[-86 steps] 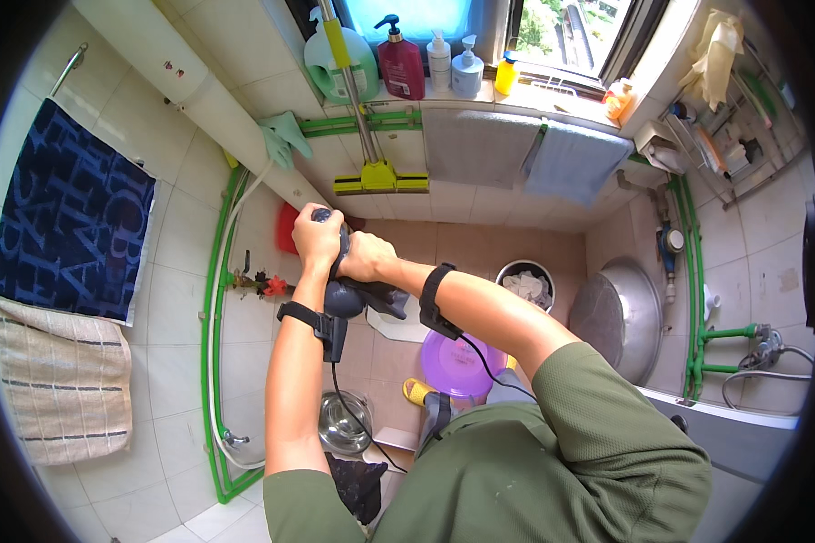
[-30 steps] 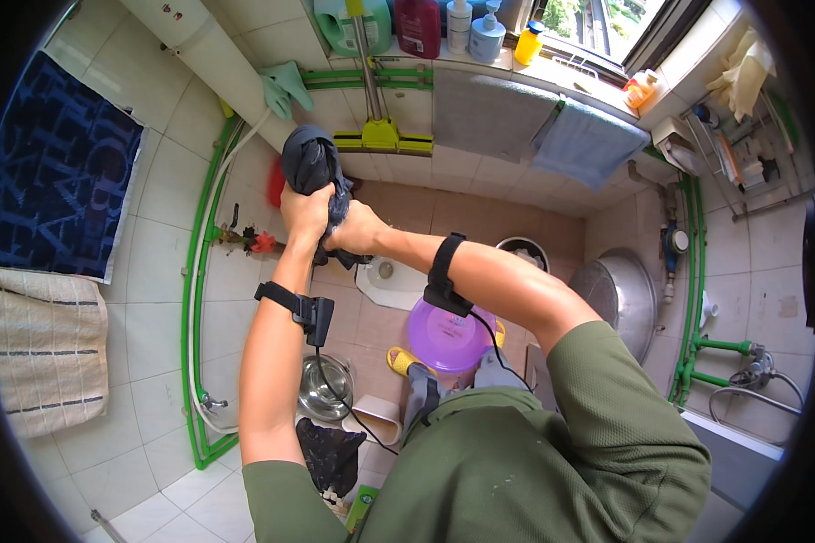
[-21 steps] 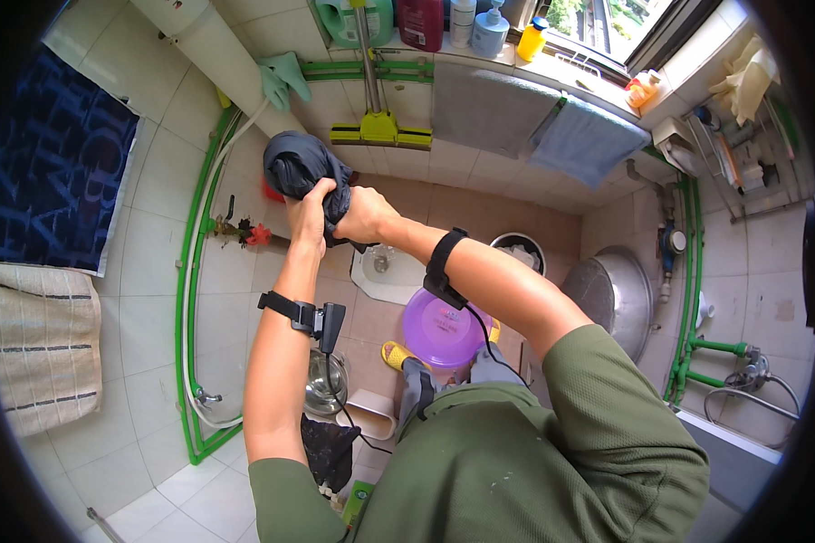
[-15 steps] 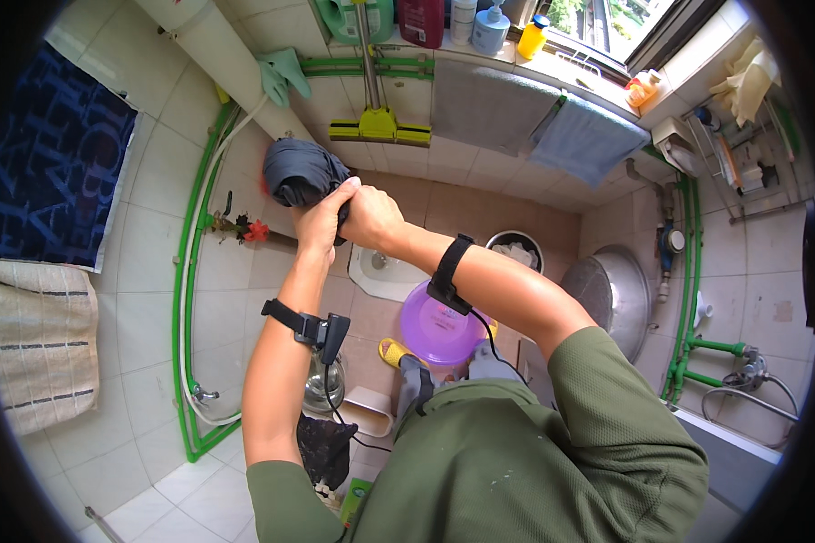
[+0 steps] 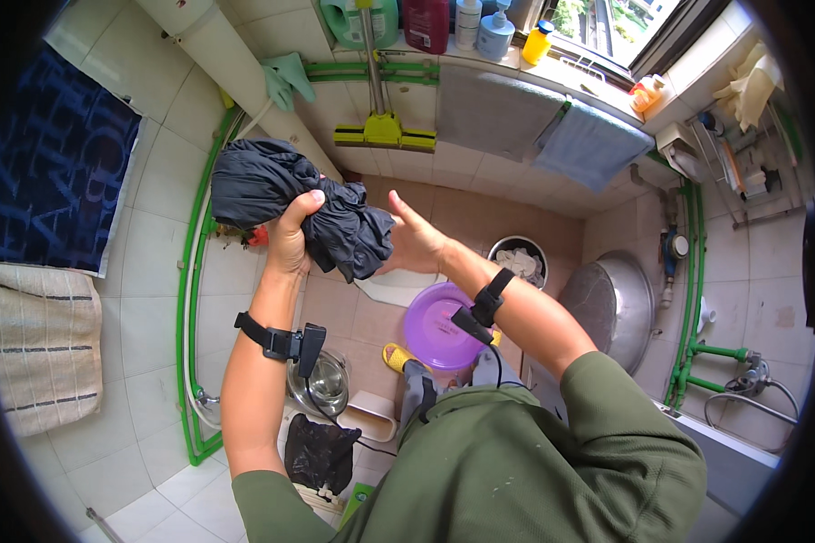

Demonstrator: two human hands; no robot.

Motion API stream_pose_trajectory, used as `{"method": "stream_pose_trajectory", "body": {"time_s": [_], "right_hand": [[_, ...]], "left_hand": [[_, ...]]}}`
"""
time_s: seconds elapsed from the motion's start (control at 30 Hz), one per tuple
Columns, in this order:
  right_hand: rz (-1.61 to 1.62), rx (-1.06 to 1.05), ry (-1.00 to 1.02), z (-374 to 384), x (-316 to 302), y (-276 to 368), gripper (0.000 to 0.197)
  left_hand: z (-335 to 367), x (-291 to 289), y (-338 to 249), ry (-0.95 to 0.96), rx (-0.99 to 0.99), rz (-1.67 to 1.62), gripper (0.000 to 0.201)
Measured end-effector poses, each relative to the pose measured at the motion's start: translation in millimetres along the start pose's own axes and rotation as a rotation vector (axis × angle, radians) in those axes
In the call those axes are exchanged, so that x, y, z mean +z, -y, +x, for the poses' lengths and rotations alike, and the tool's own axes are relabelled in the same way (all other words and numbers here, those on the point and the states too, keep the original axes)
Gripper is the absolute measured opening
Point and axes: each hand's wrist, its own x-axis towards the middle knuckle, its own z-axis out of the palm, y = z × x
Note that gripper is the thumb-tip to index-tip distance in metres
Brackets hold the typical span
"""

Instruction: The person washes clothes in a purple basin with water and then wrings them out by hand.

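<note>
A dark grey, bunched-up garment (image 5: pixel 261 184) is held up at the left of the middle, above the floor. My left hand (image 5: pixel 290 231) grips it near its middle, thumb pressed over the folds. One end bulges loosely to the left, while the other hangs crumpled to the right. At that right end is my right hand (image 5: pixel 414 237), its thumb raised and its palm apart from the fingers of the left; its fingers stretch partly behind the cloth. Whether they touch it is hard to tell. Each wrist wears a black strap with a small device and a cable.
Below stands a purple basin (image 5: pixel 439 326), with a bucket of pale cloth (image 5: pixel 521 261) beyond it. A large metal basin (image 5: pixel 611 303) leans at the right. Green pipes (image 5: pixel 193 299) run along the left wall. A yellow-headed mop (image 5: pixel 385 134) hangs at the far wall beside towels (image 5: pixel 593 140).
My hands have separated: the right has let go and opened, moving right. The garment, earlier a tight bundle, has loosened and spread out sideways in my left hand.
</note>
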Motion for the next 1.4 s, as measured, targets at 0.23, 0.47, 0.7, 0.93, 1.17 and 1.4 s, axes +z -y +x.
{"method": "stream_pose_trajectory", "body": {"time_s": [0.23,0.47,0.7,0.93,1.17,1.4], "right_hand": [[0.303,0.013,0.436,1.8,31.2,3.7,0.076],[-0.213,0.177,0.013,10.5,50.6,24.4,0.018],[-0.568,0.102,-0.242,31.7,62.6,12.0,0.020],[-1.029,-0.140,-0.461,75.6,22.5,-30.6,0.054],[-1.137,-0.038,-0.481,83.5,12.9,-36.0,0.052],[-1.206,0.129,-0.547,80.5,13.8,-34.0,0.061]], "left_hand": [[-5.3,-0.7,13.2,0.213,-0.055,0.344,0.033],[-2.5,-3.5,9.4,0.222,0.081,0.664,0.030],[20.2,-21.2,32.1,0.115,0.366,0.928,0.035],[37.7,-39.8,56.7,-0.208,0.076,0.959,0.027],[40.9,-47.4,70.3,-0.317,0.043,1.031,0.032],[32.8,-46.6,74.7,-0.351,0.077,1.001,0.026]]}}
